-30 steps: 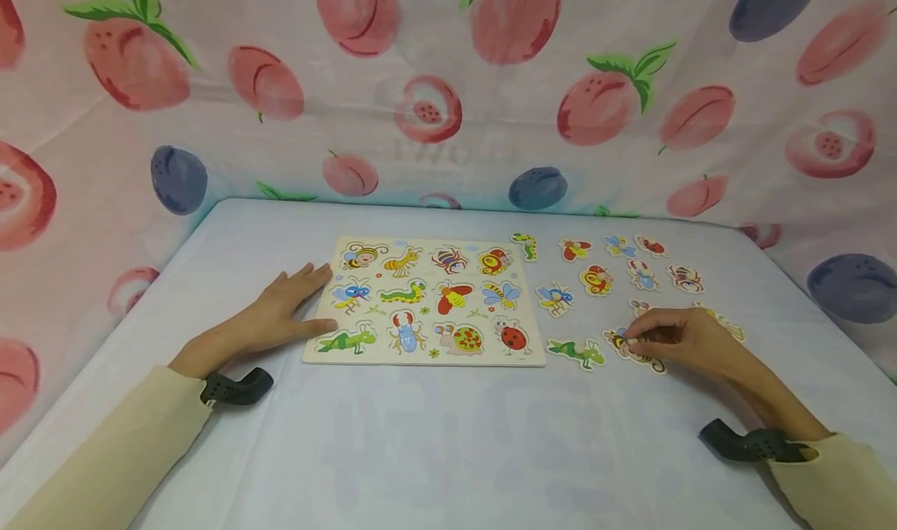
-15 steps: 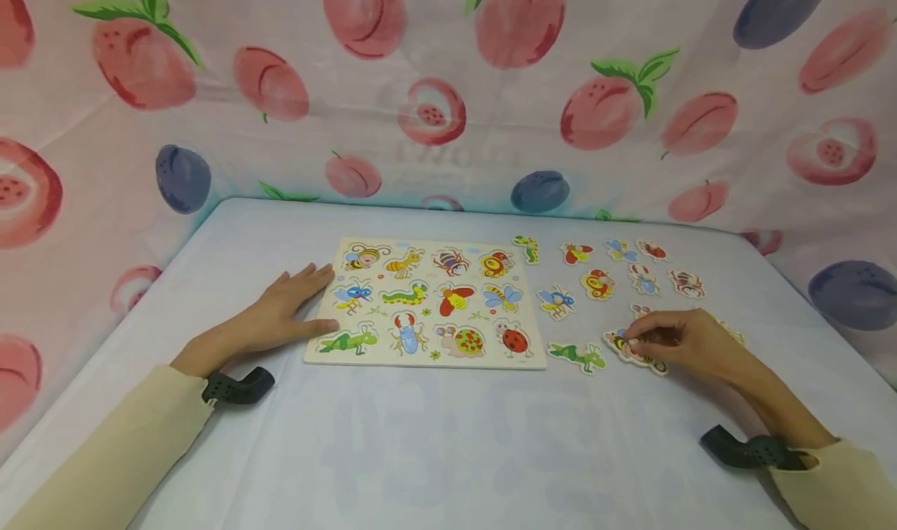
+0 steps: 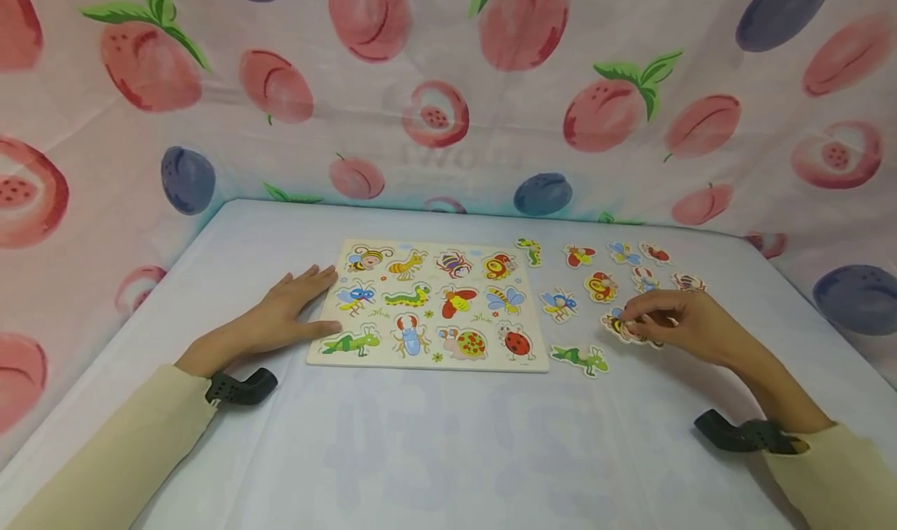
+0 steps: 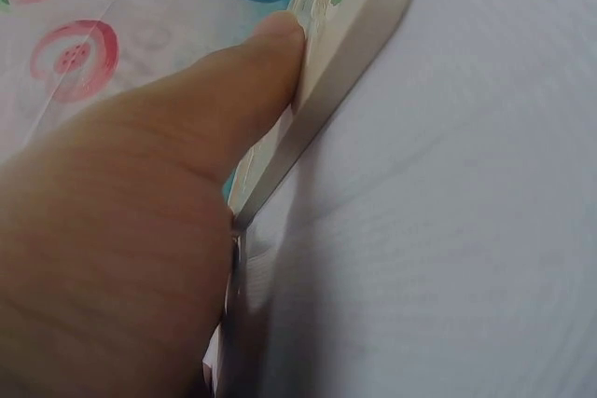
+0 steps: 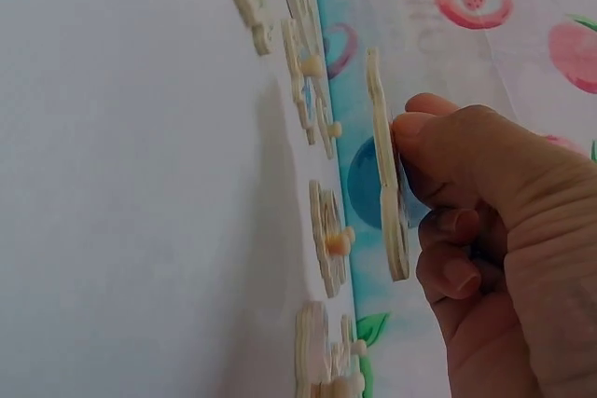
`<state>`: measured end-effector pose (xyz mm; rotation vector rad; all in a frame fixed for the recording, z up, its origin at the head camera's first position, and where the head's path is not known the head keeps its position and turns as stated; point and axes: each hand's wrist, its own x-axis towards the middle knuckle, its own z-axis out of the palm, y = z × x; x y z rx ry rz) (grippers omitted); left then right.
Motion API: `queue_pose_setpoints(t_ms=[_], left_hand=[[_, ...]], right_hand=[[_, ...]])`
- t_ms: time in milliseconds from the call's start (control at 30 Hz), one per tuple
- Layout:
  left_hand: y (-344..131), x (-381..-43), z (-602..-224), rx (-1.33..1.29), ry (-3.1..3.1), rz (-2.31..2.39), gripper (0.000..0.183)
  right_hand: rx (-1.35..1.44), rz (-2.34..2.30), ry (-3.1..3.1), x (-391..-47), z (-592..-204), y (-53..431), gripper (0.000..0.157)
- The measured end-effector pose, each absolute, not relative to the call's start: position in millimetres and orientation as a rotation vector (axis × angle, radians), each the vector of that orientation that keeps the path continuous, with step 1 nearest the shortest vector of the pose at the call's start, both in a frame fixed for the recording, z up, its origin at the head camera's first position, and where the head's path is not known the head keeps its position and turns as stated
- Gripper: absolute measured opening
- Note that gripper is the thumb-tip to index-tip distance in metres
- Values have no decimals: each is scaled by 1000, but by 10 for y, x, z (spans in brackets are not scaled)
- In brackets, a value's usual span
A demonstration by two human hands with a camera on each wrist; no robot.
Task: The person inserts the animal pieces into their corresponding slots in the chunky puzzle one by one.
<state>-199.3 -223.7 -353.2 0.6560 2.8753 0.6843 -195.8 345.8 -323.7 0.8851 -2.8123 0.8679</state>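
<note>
Thumb and fingers of my right hand point(image 3: 690, 328) pinch the bee piece point(image 3: 614, 325), which I hold clear of the white table point(image 3: 420, 436); the right wrist view shows it edge-on.

Nearest to me come my cream sleeves, the left sleeve point(image 3: 126, 444) at eight o'clock in the head view and the right sleeve point(image 3: 827, 468) at four, each with a black wrist mount at its cuff. From the bee, the grasshopper piece point(image 3: 580, 359) lies between seven and eight o'clock. Away at nine sits the board point(image 3: 381, 359), printed with three rows of insects. My left hand point(image 3: 280, 320) is spread at its left edge, the thumb touching it.

A little farther off, the mosquito piece point(image 3: 559, 304) is between nine and ten from the bee, the butterfly piece point(image 3: 601, 287) at eleven, the stag beetle piece point(image 3: 645, 279) at one and the spider piece point(image 3: 690, 282) at two, partly behind my hand. Beyond them lie the caterpillar piece point(image 3: 529, 253) at ten, the red-winged piece point(image 3: 579, 255) at eleven, the dragonfly piece point(image 3: 624, 253) at twelve and the ladybird piece point(image 3: 655, 253) at one. A peach-printed cloth point(image 3: 483, 156) hangs behind everything.
</note>
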Motion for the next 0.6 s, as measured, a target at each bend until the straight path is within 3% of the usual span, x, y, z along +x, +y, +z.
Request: queue_pose_setpoints(t_ms=[267,600], left_hand=[[-2238,-1991,-3537,645,2879,680,92],[-2242,-1999,-3546,643,2876,681,93]], right_hand=[[847,787,-2825,-2050,-3183,3274,17],[1065,910,-2748,-2197,-3093,2988,20]])
